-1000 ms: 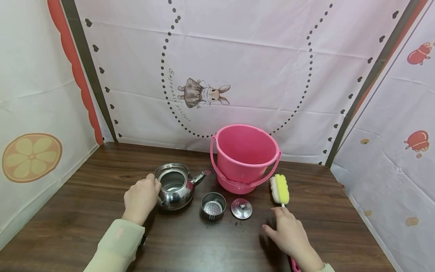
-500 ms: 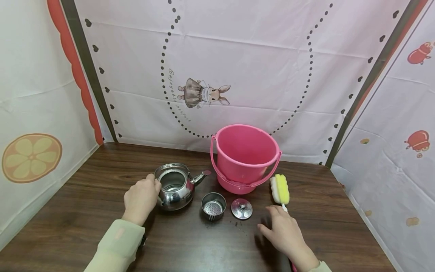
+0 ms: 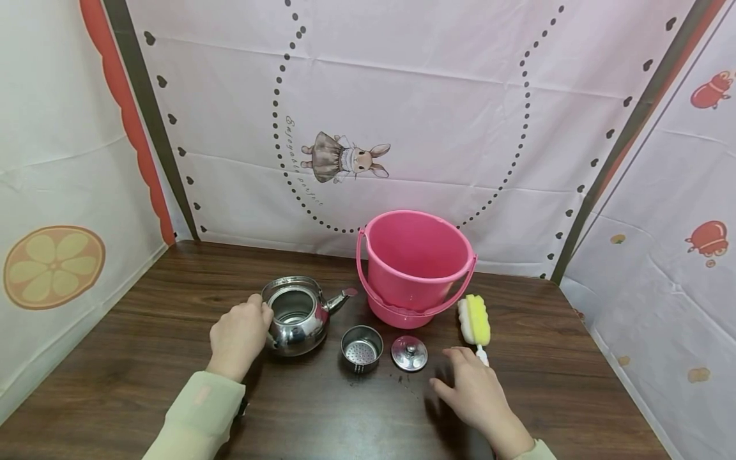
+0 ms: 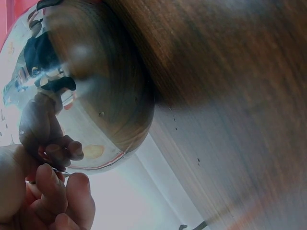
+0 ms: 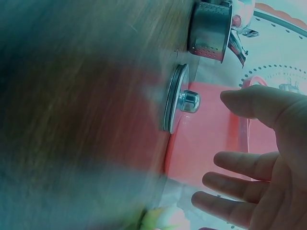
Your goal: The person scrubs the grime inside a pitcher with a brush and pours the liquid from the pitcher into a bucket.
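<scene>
A shiny steel teapot (image 3: 298, 326) stands lidless on the table, its spout turned right. My left hand (image 3: 238, 335) grips it at its left side. In the left wrist view, curled fingers (image 4: 79, 196) show at the edge of the pot's mirror-like body (image 4: 110, 96). My right hand (image 3: 474, 390) is held over the table with straight, spread fingers and nothing in them. Beyond its fingertips lies the round steel lid (image 3: 409, 354), knob up; the right wrist view shows the lid (image 5: 177, 98) ahead of the thumb. A perforated steel strainer basket (image 3: 361, 349) stands between teapot and lid.
A pink bucket (image 3: 411, 255) stands at the back, its handle hanging down in front. Right of it lies a sponge brush (image 3: 475, 319) with a yellow and white head, its handle partly hidden by my right arm. Printed cloth walls (image 3: 448, 115) enclose the dark wooden table (image 3: 356, 428).
My right hand has shifted a little to the left, away from the brush and toward the lid. The left hand and the teapot have stayed where they were.
</scene>
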`<state>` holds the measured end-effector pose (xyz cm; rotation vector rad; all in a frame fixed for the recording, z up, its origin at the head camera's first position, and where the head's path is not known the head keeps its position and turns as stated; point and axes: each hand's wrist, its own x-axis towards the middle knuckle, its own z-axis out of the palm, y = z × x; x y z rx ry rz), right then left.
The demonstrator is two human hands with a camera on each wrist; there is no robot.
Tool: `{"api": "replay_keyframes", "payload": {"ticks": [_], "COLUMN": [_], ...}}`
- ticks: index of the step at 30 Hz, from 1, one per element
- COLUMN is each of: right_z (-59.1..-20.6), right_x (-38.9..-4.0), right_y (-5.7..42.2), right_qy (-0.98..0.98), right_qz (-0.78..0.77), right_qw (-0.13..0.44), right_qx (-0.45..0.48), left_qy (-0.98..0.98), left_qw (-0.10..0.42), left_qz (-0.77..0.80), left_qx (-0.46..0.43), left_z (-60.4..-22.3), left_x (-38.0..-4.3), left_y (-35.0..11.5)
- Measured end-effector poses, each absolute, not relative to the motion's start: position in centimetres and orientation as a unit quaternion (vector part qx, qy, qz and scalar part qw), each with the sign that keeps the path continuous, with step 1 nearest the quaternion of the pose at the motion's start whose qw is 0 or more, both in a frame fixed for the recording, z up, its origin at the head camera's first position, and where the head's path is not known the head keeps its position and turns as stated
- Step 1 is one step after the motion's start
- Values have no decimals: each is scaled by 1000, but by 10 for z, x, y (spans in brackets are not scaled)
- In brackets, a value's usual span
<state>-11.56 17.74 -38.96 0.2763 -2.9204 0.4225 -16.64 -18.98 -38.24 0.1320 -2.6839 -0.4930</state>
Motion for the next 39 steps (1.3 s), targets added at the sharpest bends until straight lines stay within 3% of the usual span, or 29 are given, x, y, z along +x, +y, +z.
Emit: {"api": "replay_keyframes", "payload": {"ticks": [39], "right_z": [-390], "right_x": [-116], "right_y": [162], "right_qy": [-976], "right_qz": [165], "right_qw": [88], "right_qx": [111], "left_qy": [-964], "left_qw": [194], "left_qz": [-174], "left_qx": [45], "left_z": [-381], "left_x": [-166], "left_y": [-190]}}
